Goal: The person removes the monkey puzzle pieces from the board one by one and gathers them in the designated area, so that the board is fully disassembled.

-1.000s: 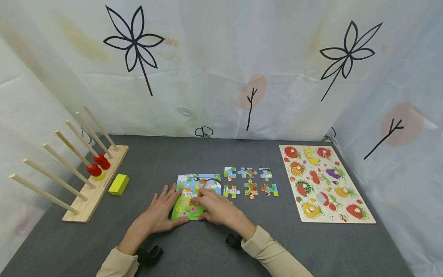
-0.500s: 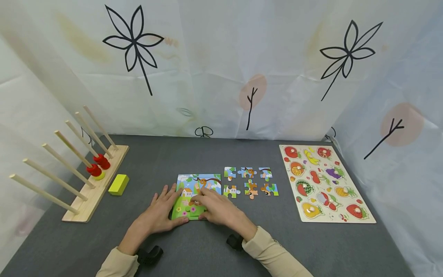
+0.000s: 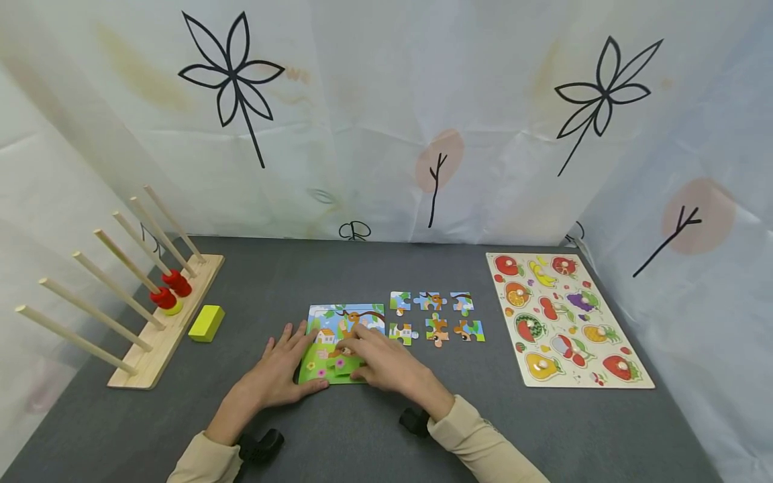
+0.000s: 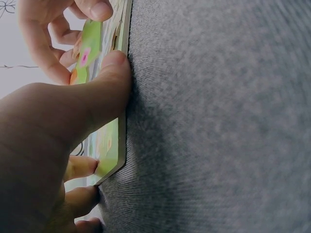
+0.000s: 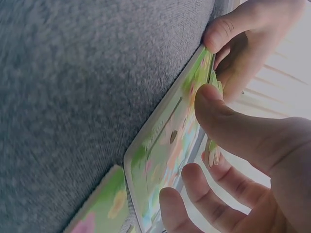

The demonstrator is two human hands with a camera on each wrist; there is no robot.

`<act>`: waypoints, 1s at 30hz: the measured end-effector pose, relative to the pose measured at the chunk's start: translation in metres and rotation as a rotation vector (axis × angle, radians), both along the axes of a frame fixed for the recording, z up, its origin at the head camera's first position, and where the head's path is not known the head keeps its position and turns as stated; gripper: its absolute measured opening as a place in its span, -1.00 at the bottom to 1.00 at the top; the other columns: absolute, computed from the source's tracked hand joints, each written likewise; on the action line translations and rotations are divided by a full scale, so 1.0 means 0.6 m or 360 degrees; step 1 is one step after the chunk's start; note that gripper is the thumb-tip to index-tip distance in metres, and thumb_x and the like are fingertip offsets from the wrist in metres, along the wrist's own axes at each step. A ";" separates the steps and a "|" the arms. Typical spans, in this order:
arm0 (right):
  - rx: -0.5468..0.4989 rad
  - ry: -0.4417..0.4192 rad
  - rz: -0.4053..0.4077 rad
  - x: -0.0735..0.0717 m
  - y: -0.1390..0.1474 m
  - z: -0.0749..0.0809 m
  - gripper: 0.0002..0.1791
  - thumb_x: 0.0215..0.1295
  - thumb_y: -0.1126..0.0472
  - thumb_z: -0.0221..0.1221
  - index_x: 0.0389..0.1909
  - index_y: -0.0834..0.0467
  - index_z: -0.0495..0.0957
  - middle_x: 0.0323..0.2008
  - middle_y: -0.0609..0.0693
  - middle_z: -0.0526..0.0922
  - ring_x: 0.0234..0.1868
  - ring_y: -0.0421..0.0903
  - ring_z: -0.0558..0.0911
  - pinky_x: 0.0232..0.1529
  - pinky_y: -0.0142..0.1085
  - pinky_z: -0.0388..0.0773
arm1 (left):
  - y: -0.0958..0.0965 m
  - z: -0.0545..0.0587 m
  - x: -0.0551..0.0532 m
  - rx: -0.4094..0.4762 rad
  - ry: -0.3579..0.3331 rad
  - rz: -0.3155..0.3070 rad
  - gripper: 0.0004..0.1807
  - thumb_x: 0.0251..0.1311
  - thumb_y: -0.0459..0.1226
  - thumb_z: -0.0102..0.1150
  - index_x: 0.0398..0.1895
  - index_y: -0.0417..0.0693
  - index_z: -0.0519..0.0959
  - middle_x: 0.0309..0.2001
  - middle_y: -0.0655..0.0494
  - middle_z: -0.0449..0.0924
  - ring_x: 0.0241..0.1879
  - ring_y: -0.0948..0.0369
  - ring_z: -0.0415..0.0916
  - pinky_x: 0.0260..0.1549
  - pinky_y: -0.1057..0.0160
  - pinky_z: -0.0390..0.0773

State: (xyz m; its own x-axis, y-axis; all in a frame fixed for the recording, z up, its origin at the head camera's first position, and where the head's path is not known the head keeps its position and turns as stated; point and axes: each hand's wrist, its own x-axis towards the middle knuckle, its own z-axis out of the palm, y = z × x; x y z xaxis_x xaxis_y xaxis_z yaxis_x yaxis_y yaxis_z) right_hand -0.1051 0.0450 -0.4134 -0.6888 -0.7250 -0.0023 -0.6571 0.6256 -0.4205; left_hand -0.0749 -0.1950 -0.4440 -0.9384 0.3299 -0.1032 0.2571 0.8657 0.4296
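Note:
A jigsaw puzzle board with a bright squirrel-and-house picture lies flat at the table's middle. My left hand rests along its left side, fingers spread. Its thumb presses the near edge in the left wrist view. Over the board's right half, my right hand pinches a green puzzle piece with a pink flower between thumb and fingers. That piece stands tilted up from the board; the right wrist view shows it edge-on, partly behind the thumb. Right of the board, several loose puzzle pieces lie in two rows.
At left stands a wooden peg rack with red and yellow beads, and a yellow block beside it. A fruit peg board lies at right. Patterned white cloth hangs behind the grey table.
My right hand has shifted slightly right, and the green piece under it now shows tilted up. The left hand stays in place; the loose pieces have not moved.

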 end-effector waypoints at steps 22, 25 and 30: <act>-0.0151 0.0030 -0.0077 0.002 0.070 0.004 -0.55 0.29 0.20 0.39 0.20 0.06 0.61 -0.11 -0.04 0.51 -0.31 -0.19 0.40 -0.42 -0.45 0.33 | -0.003 -0.003 0.001 -0.0009 0.0011 0.0001 0.07 0.16 0.20 0.37 0.57 -0.22 0.19 0.57 -0.41 0.06 0.54 -0.46 -0.02 0.33 -0.58 0.07; -0.0152 0.0082 -0.0089 0.002 0.091 0.007 -0.54 0.27 0.24 0.40 0.19 0.08 0.60 -0.06 -0.03 0.54 -0.29 -0.17 0.44 -0.38 -0.44 0.36 | -0.002 -0.002 0.001 -0.0011 0.0014 -0.0004 0.08 0.16 0.20 0.38 0.57 -0.22 0.19 0.57 -0.42 0.06 0.53 -0.46 -0.01 0.33 -0.59 0.08; -0.0161 0.0091 -0.0141 0.002 0.129 0.009 -0.53 0.25 0.26 0.40 0.20 0.10 0.61 -0.06 0.00 0.56 -0.30 -0.19 0.46 -0.42 -0.46 0.34 | 0.000 0.001 0.002 -0.0003 -0.0013 -0.0010 0.09 0.16 0.21 0.37 0.58 -0.22 0.18 0.58 -0.42 0.04 0.54 -0.46 -0.04 0.34 -0.58 0.06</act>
State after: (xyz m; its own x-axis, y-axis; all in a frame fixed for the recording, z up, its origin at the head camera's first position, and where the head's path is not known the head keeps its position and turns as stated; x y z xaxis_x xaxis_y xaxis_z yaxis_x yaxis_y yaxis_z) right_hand -0.1038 0.1225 -0.4078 -0.7470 -0.6559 0.1089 -0.6260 0.6386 -0.4475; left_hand -0.0738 -0.1949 -0.4432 -0.9355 0.3354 -0.1113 0.2589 0.8649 0.4299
